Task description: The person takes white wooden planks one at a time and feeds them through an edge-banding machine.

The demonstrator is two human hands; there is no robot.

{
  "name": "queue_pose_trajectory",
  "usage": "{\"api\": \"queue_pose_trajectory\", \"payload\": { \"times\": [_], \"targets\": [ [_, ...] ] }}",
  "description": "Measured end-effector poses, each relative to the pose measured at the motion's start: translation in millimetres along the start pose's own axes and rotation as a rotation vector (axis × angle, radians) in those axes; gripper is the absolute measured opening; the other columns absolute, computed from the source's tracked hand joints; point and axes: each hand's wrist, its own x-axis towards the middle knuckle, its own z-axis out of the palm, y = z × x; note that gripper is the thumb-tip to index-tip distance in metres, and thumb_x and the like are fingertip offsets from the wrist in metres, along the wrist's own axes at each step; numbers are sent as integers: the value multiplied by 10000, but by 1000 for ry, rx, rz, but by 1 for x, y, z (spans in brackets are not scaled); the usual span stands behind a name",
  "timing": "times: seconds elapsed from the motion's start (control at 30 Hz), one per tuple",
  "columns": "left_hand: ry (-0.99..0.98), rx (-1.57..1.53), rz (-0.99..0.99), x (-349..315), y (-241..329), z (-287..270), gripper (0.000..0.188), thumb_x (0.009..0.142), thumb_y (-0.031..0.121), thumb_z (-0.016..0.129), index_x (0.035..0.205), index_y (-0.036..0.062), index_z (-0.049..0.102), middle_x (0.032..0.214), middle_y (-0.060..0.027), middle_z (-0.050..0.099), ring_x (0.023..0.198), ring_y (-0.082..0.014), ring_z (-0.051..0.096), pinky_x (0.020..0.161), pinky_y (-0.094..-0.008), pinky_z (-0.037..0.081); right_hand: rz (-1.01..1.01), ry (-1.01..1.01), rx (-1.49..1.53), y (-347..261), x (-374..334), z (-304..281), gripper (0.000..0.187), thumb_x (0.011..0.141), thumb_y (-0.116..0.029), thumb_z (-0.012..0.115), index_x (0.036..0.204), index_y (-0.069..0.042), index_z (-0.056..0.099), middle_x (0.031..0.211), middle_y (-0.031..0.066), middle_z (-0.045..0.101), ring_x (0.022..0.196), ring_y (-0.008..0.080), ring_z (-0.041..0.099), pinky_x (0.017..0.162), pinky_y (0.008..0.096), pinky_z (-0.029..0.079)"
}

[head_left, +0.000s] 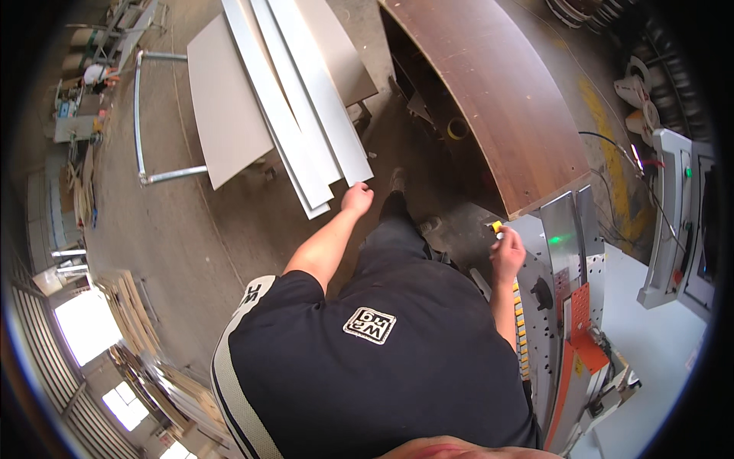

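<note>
My left hand (358, 198) is closed at the near end of a long, narrow white board (325, 107), with its fingers at the corner. More narrow white boards (294, 157) lie beside it and partly overlap, their near ends uneven. They rest on wide, pale panels (225, 107). On the other side of my body, my right hand (508, 254) is raised with curled fingers beside the machine's edge. At its fingertips is a small yellow and white piece (498, 227); whether it is loose or part of the machine is unclear.
A brown wood-look worktop (497, 84) with a dark space beneath stands ahead to the right. Close on my right is a machine (562, 252) with orange parts, and beyond it a control panel (669, 222). A metal tube frame (138, 115) stands left; stacked boards (130, 310) lie behind it.
</note>
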Motion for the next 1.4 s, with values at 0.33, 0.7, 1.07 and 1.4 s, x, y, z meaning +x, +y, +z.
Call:
{"api": "queue_pose_trajectory", "payload": {
  "times": [0.33,0.7,1.07,1.4],
  "targets": [
    [267,-494,-540,114,-20,35,905,857,456,777,1444,-77,342,1439,-317,491,1325,-432,524,1125,-469,428,-106,-514,-679,15,-18,40,343,942,-308,755,784,-13,680,566,77,526,519,107,464,509,313,395],
    [-211,-1004,-216,66,-31,-23,292,1060,379,558,1154,103,576,1026,-34,653,892,-160,627,658,-334,569,11,-489,-504,10,-2,51,269,950,-288,744,924,-20,739,655,19,649,608,73,572,584,265,460],
    [-690,-1150,112,-94,143,-105,370,1042,334,585,1293,62,590,1098,-91,727,942,-214,725,797,-356,588,159,-763,-55,-39,19,108,470,964,-416,698,1276,-66,665,1061,14,714,915,101,632,738,252,476],
    [-1023,-700,573,-73,303,-124,279,1044,305,598,1154,51,633,998,-75,744,887,-172,724,802,-318,570,-1,-46,312,-110,109,49,438,880,-322,795,1129,22,688,1038,74,708,897,159,658,784,306,510]
  ]
}}
